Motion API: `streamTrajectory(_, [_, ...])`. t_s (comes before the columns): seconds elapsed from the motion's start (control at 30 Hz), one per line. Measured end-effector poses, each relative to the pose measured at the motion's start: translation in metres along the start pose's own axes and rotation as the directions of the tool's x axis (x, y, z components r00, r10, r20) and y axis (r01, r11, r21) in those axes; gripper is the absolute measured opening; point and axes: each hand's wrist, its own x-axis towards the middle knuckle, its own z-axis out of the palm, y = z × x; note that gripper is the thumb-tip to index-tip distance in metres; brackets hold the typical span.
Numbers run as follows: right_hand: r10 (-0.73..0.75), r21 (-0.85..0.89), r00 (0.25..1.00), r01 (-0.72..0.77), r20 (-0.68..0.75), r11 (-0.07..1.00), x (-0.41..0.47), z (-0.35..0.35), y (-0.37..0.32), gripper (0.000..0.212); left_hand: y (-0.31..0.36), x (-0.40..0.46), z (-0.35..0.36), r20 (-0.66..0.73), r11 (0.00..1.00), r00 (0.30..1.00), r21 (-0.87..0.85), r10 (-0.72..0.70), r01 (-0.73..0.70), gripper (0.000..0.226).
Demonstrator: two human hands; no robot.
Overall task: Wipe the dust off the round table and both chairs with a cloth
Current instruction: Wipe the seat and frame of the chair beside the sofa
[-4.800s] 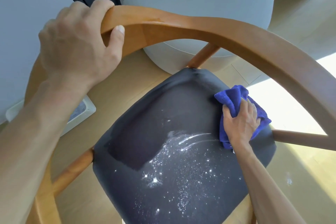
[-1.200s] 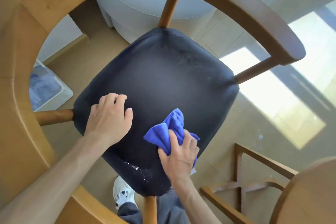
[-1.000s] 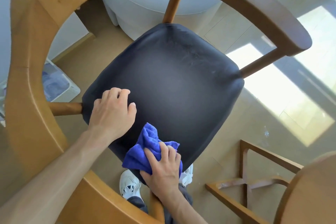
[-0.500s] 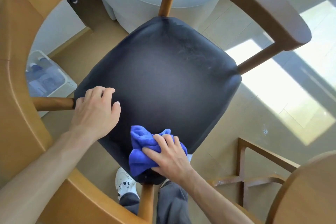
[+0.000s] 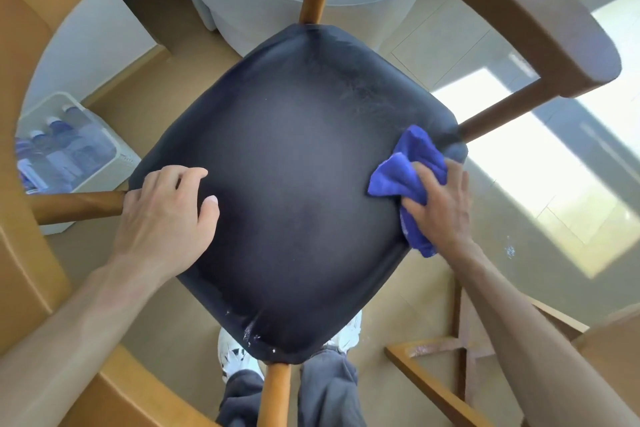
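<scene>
Moved to seat's (image 5: 294,166) right edge, right hand (image 5: 440,204) grips cloth (image 5: 405,173); left (image 5: 166,208) rests flat

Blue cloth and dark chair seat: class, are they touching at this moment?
Touching. The head view shows the blue cloth pressed by the right hand onto the right edge of the dark chair seat, no gap.

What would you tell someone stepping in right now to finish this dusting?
Left hand rests on the left edge of the dark chair seat, steadying it. Right hand grips the blue cloth at the seat's right edge. Most of the seat looks clean; white specks remain at the near corner, faint streaks at the far right. Still to do: those spots and the wooden frame. The table's state cannot be judged.
</scene>
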Motion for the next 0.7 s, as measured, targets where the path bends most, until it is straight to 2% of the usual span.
streamTrajectory(0.1, [0.226, 0.015, 0.973, -0.225, -0.044, 0.974, 0.034, -0.006, 0.026, 0.032, 0.002, 0.001, 0.002, -0.020, 1.000, 1.000, -0.019, 0.019, -0.019, 0.041])
streamTrajectory(0.17, [0.348, 0.111, 0.936, -0.341, -0.054, 0.933, 0.041, -0.003, 0.025, 0.027, 0.004, 0.002, 0.002, -0.037, 0.999, 0.999, -0.037, 0.027, -0.028, 0.040])
streamTrajectory(0.33, [0.502, 0.184, 0.854, -0.475, -0.140, 0.860, 0.032, 0.006, -0.010, 0.026, 0.003, 0.004, 0.004, -0.066, 0.996, 0.997, -0.078, 0.028, -0.033, 0.039])
streamTrajectory(0.5, [0.324, 0.016, 0.942, -0.324, -0.086, 0.946, 0.003, 0.019, -0.073, 0.033, 0.001, 0.006, 0.006, -0.095, 0.994, 0.995, -0.107, 0.017, -0.027, 0.039])
streamTrajectory(0.7, [0.027, 0.021, 0.999, -0.028, 0.028, 0.999, -0.066, 0.042, -0.177, 0.032, 0.000, 0.007, 0.006, -0.141, 0.989, 0.990, -0.147, -0.006, -0.015, 0.038])
